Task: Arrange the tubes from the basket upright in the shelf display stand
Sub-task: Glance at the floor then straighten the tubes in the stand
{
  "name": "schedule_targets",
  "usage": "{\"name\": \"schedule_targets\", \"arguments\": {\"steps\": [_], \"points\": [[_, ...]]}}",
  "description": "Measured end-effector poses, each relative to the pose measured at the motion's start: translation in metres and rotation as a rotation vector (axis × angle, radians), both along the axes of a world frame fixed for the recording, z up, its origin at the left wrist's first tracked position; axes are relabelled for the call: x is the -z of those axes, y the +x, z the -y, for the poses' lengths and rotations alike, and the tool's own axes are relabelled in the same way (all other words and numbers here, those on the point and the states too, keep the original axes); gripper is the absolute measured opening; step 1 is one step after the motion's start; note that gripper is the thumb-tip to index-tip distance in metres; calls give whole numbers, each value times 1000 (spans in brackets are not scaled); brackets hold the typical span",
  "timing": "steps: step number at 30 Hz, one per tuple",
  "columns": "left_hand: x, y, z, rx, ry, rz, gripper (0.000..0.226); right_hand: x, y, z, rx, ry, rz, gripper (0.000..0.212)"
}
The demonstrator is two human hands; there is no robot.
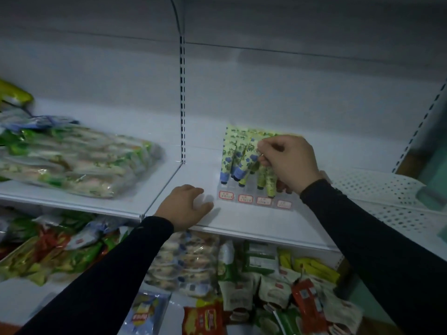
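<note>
A clear display stand with red-and-white labels along its front sits on the white shelf. Several floral tubes stand in it, caps down, some leaning. My right hand is over the stand's right side, its fingers pinching the top of one yellow-green tube. My left hand rests on the shelf just left of the stand, fingers loosely bent and holding nothing. No basket is in view.
A metal upright divides the shelf. Bagged snacks lie on the left section. A perforated white panel lies at the right. The lower shelf holds many packets.
</note>
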State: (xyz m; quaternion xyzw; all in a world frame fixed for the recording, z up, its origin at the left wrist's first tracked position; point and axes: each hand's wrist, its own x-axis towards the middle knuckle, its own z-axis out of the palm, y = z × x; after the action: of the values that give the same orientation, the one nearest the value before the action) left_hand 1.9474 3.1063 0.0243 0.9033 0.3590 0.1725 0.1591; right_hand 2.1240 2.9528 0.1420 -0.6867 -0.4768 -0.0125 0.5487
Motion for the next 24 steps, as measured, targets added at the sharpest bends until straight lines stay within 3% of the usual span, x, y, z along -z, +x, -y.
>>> {"name": "schedule_targets", "arguments": {"steps": [3,11,24], "points": [[3,8,-17,8,17,-81,97,-6,6,-21,63,-49,54,21],[10,15,-28,81,87,-148,95,-3,22,-54,172,-127,203,24],[4,15,-21,84,112,-196,101,15,18,-74,142,-217,300,24]]}}
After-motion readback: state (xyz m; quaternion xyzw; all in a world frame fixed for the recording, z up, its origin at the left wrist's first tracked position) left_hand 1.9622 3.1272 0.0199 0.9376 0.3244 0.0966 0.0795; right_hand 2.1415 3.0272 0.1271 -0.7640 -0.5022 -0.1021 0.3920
